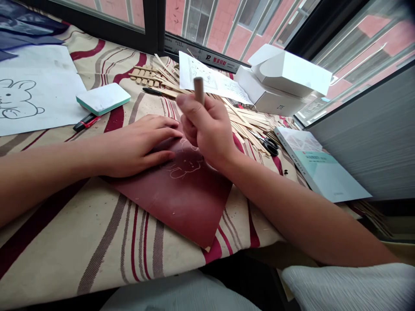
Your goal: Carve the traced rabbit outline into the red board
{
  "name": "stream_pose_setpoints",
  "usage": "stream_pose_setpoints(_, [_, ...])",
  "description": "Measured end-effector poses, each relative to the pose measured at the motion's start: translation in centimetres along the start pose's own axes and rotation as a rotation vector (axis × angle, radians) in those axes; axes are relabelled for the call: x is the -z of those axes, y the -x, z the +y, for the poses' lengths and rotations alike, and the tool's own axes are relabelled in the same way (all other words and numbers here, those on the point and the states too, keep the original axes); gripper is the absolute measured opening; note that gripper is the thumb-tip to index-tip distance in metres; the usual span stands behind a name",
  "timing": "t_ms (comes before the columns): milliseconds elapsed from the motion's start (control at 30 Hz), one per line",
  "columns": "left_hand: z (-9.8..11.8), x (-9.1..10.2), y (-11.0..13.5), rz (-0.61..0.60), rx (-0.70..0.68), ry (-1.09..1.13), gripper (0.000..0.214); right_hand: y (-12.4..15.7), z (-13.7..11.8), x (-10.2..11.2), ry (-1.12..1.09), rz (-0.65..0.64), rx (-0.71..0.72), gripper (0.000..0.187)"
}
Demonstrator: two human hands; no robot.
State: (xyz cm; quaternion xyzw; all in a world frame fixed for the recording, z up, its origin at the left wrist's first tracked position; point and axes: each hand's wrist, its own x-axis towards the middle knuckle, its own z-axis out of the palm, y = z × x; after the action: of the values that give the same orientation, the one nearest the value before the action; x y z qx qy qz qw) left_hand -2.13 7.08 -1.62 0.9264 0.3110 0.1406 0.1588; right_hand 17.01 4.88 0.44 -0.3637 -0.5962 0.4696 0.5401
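A dark red board [181, 198] lies at an angle on the striped cloth, with pale lines of a small animal figure [186, 167] on its upper part. My left hand [142, 144] rests flat on the board's left side, fingers stretched towards the drawn lines. Over the board's far part, my right hand [207, 125] is closed in a fist round a wooden-handled carving tool [199, 91]. The handle sticks up above the thumb; its working end is hidden beneath the fist.
Behind my hands lie many thin wooden strips [240, 123], a printed sheet [210, 80] and a white box [279, 86]. Black scissors [270, 146] and a book [320, 164] are at right. At left are a rabbit drawing [42, 90], a white-and-green block [103, 97] and a marker [84, 122].
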Motion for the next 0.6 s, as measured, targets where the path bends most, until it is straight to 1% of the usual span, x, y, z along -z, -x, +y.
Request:
stream_pose_setpoints(67, [-0.2, -0.2, 0.1, 0.011, -0.001, -0.008, 0.059, -0.3, 0.4, 0.1, -0.031, 0.147, -0.012, 0.053])
stream_pose_setpoints(100, [-0.3, -0.3, 0.2, 0.016, -0.003, -0.01, 0.061, -0.5, 0.6, 0.2, -0.061, 0.193, -0.027, 0.055])
stream_pose_setpoints(133, [-0.3, -0.3, 0.2, 0.014, -0.003, -0.011, 0.063, -0.8, 0.7, 0.5, -0.093, 0.21, -0.049, 0.056])
stream_pose_setpoints(200, [-0.2, -0.2, 0.3, -0.002, 0.007, -0.007, 0.063, -1.3, 0.9, 0.9, -0.15, 0.157, -0.109, 0.057])
stream_pose_setpoints(333, [0.0, 0.0, 0.3, -0.014, 0.042, 0.016, 0.06, -1.5, 0.4, 1.3, -0.252, -0.096, -0.206, 0.059])
stream_pose_setpoints(400, [0.0, 0.1, 0.3, -0.015, 0.046, 0.021, 0.058, -1.2, -0.2, 1.4, -0.313, -0.187, -0.234, 0.061])
stream_pose_setpoints(467, [0.0, 0.2, 0.2, -0.015, 0.034, 0.015, 0.056, -0.9, -0.8, 1.4, -0.348, -0.201, -0.209, 0.062])
stream_pose_setpoints(600, [0.1, 0.2, 0.2, -0.017, 0.013, -0.02, 0.06, -0.8, -1.2, 1.9, -0.334, -0.126, -0.069, 0.057])
